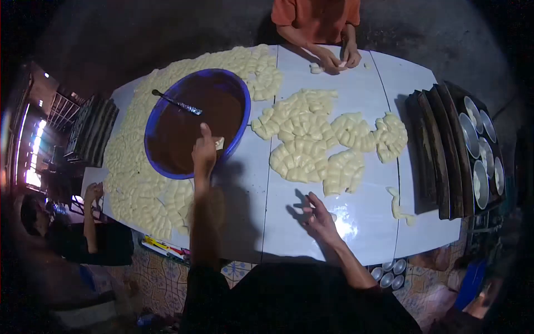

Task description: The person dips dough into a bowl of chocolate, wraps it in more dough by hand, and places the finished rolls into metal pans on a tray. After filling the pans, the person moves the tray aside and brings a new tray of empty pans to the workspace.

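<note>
Blue basin (248, 108), left: over its brown paste (181, 136) the left hand (204, 153) pinches dough (219, 143); near, the right hand (321, 220) hangs spread.

White table (367, 214), light glare (346, 225) on top; patterned tile floor (161, 278) below; bright opening (34, 161) far left; surroundings dim

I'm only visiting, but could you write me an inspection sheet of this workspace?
Surface: white table, seams visible, left side largely dough-covered.
Job's things: pale dough pieces in clusters; blue basin of brown mixture.
Clutter: dark-handled utensil across the basin's rim; loose dough scraps at right.
Hands: left hand over the basin, holding a small pale piece; right hand open above the table, empty.
Cables: nothing seen.
Surroundings: person in orange opposite, another person at left; stacked dark trays with round metal tins at right.
</note>
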Tool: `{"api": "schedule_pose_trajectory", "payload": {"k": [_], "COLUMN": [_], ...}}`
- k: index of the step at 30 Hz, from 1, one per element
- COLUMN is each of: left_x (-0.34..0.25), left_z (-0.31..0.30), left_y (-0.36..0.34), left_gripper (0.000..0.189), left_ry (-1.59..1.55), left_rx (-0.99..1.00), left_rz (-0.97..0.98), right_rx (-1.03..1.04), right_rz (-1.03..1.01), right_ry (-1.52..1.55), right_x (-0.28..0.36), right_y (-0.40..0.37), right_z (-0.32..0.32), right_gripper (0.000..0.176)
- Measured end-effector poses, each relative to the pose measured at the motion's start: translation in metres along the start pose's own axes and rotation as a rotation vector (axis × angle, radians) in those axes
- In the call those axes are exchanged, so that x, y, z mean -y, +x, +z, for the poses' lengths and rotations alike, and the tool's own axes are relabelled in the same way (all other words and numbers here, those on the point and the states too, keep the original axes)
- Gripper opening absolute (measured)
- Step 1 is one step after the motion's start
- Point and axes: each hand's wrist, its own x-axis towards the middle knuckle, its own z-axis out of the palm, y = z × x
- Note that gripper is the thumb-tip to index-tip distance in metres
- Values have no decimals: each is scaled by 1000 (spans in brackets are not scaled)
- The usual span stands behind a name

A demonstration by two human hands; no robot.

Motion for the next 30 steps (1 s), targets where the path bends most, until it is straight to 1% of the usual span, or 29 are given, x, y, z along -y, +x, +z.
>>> {"api": "schedule_pose_trajectory", "payload": {"k": [1,2,3,4,6,7,8,10,11,12,14,15,16,18,19,21,22,23,24,25,26,27,28,30], "left_x": [1,11,15,20,4,-1,-5,-1,-4,0,13,15,17,14,5,2,0,-2,-1,3,7,13,17,21], "left_z": [2,8,21,33,75,87,96,101,106,109,116,120,121,121,121,121,122,125,128,131,135,141,147,157], "left_y": [-24,-46,-77,-108,-167,-187,-202,-224,-235,-242,-253,-259,-264,-270,-276,-283,-287,-290,-294,-295,-295,-299,-304,-314], "left_gripper": [85,80,73,70,59,50,46,45,49,50,55,49,45,37,25,24,24,22,22,21,21,18,17,15], "left_ry": [-257,-591,-763,-922,-1099,-1109,-1156,-1157,-1019,-867,-549,-576,-544,-481,-540,-689,-763,-686,-660,-632,-602,-646,-556,-372], "left_rx": [24,176,297,409,514,421,327,300,265,287,335,330,361,425,435,510,545,484,492,499,504,509,502,484], "left_rz": [3,-21,-95,-189,-504,-481,-459,-386,-344,-235,-19,-16,2,41,15,-44,-78,-26,-80,-131,-182,-187,-151,-82], "right_rx": [-44,-84,-105,-120,-189,-265,-336,-392,-444,-380,-260,-203,-158,-198,-227,-277,-245,-209,-173,-165,-185,-205,-226,-350], "right_rz": [77,140,160,229,382,414,445,267,194,-102,-324,-438,-402,-323,-300,-254,-283,-309,-334,-438,-361,-281,-201,-169], "right_ry": [8,27,251,512,676,557,434,39,-165,-525,-865,-1035,-1000,-685,-596,-413,-486,-561,-636,-759,-773,-786,-797,-641], "right_x": [-5,-9,-7,-12,-4,-2,0,14,20,19,22,25,24,33,31,23,36,54,65,48,42,38,33,20], "right_y": [1,9,13,21,27,25,21,10,5,-5,-18,-24,-30,-39,-42,-49,-54,-61,-67,-72,-79,-87,-93,-99], "right_z": [3,11,27,34,42,39,35,44,48,51,47,41,32,26,19,3,11,24,31,24,19,14,11,13], "right_gripper": [76,75,77,71,53,46,39,30,27,28,35,38,37,34,33,30,27,25,22,21,22,23,24,30]}}
